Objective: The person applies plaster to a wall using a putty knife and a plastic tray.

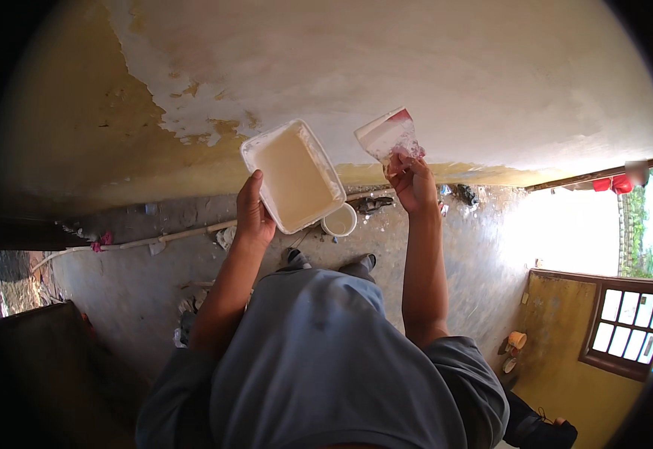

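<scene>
My left hand (pixel 254 206) grips the side of a white rectangular plastic tub (pixel 294 173) that holds a smooth pale cream paste or liquid, its rim smeared white. In my right hand (pixel 411 183) is a flat scraper (pixel 382 133), red where it shows through white residue, held up beside the tub with a small gap between them. Both are raised before a wall (pixel 454 75) of patchy white filler over yellowish paint, flaking at the left. A white bucket (pixel 339 230) stands on the floor below the tub, partly hidden by it.
A long pale pipe (pixel 136 244) runs along the wall's foot amid scraps and dark items (pixel 467 196). My feet (pixel 294 257) are on the grey floor (pixel 483 277). To the right are a bright doorway (pixel 573 232), a barred window (pixel 626 322) and small containers (pixel 517 341) by a yellow wall.
</scene>
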{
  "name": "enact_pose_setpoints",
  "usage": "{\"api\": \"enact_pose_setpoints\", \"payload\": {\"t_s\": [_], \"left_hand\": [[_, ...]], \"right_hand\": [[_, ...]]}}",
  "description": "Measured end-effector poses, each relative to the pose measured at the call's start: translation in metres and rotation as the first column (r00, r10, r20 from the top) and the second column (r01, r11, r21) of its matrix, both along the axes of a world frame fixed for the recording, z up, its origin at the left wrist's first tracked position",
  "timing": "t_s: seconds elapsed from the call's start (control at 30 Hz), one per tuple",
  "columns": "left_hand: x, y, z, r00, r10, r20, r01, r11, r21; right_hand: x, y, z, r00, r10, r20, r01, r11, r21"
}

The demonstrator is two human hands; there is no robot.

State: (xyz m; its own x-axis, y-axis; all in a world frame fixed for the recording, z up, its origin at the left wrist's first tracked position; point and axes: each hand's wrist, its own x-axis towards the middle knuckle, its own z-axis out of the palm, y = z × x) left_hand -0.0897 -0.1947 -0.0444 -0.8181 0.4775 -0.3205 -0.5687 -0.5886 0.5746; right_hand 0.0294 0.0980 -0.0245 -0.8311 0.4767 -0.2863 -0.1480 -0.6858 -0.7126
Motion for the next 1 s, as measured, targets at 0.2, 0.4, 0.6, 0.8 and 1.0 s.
{"api": "enact_pose_setpoints", "payload": {"t_s": [0.2, 0.4, 0.6, 0.8, 1.0], "left_hand": [[0.006, -0.020, -0.004, 0.999, 0.029, 0.022, -0.028, 0.999, -0.036], [0.014, -0.022, -0.003, 0.998, 0.053, 0.020, -0.052, 0.997, -0.062], [0.020, -0.029, -0.008, 0.995, 0.077, 0.063, -0.073, 0.995, -0.071], [0.021, -0.021, -0.012, 0.994, 0.079, 0.077, -0.073, 0.994, -0.079], [0.022, -0.014, -0.008, 0.996, 0.070, 0.055, -0.064, 0.993, -0.098]], "right_hand": [[-0.015, 0.048, -0.053, 0.963, -0.258, 0.071, 0.264, 0.961, -0.084], [-0.049, 0.085, -0.036, 0.963, -0.267, -0.034, 0.266, 0.963, -0.047], [-0.041, 0.069, 0.065, 0.969, -0.237, -0.075, 0.249, 0.931, 0.267], [-0.030, 0.071, -0.055, 0.940, -0.324, 0.108, 0.314, 0.944, 0.101], [-0.070, 0.084, -0.016, 0.948, -0.316, 0.028, 0.312, 0.946, 0.090]]}}
